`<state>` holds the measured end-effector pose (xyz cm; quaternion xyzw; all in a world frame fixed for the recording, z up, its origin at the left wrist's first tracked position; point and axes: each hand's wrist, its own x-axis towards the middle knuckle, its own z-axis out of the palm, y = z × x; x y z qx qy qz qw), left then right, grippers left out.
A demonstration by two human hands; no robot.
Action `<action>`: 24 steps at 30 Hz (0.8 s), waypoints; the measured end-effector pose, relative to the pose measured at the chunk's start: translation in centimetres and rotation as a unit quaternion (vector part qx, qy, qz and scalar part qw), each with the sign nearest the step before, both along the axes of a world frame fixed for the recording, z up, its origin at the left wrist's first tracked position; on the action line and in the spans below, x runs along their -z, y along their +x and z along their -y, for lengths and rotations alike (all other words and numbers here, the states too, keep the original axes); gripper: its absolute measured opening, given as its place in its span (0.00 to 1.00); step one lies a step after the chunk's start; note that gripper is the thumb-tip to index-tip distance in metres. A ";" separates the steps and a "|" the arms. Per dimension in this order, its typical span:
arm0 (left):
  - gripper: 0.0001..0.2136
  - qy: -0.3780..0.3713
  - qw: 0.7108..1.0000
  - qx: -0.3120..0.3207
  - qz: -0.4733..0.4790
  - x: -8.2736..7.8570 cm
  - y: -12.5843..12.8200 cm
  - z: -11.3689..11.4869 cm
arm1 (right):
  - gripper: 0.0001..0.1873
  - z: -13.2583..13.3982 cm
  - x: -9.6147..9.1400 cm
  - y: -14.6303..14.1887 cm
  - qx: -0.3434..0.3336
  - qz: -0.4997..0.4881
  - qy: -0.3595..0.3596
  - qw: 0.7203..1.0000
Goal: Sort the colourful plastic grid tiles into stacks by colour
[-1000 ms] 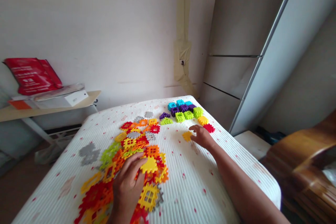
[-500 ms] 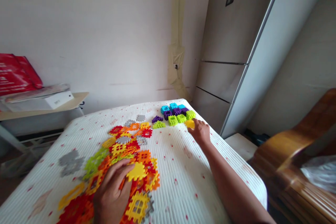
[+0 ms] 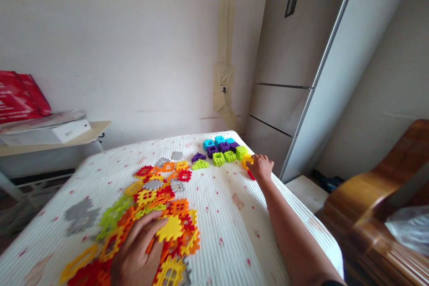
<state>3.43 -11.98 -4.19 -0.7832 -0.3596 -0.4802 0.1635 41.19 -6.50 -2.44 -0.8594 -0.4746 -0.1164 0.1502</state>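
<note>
Left of the heap of plastic waffle blocks on the white quilted mattress, a loose patch of grey blocks lies apart. My left hand rests on the near edge of the heap, its fingers spread and unclenched over the pieces, just beside a yellow gear-edged block. Up and to the right of the heap sit tidy rows of cyan, purple and lime blocks. Farther right of the heap, at the end of those rows, my right hand is much the nearer hand to an orange-yellow block, which lies just left of my fingertips and touches them. It looks curved and partly upright, but I cannot make out its long axis. My right fingers are curled, and I cannot tell whether they grasp it. A red block shows just below them.
</note>
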 end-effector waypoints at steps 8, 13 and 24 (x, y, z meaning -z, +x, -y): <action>0.10 0.002 1.000 -0.006 -0.003 -0.1 0.1 0.1 | 0.15 -0.3 0.8 0.1 -0.007 0.010 -0.016 1.000; 0.10 -0.005 1.000 0.002 0.010 0.1 0.0 0.0 | 0.15 -0.3 0.9 -0.1 -0.005 0.006 -0.030 1.000; 0.17 -0.127 0.984 0.008 0.124 -0.8 0.5 0.9 | 0.14 0.6 0.4 -3.6 -0.208 0.004 0.131 0.969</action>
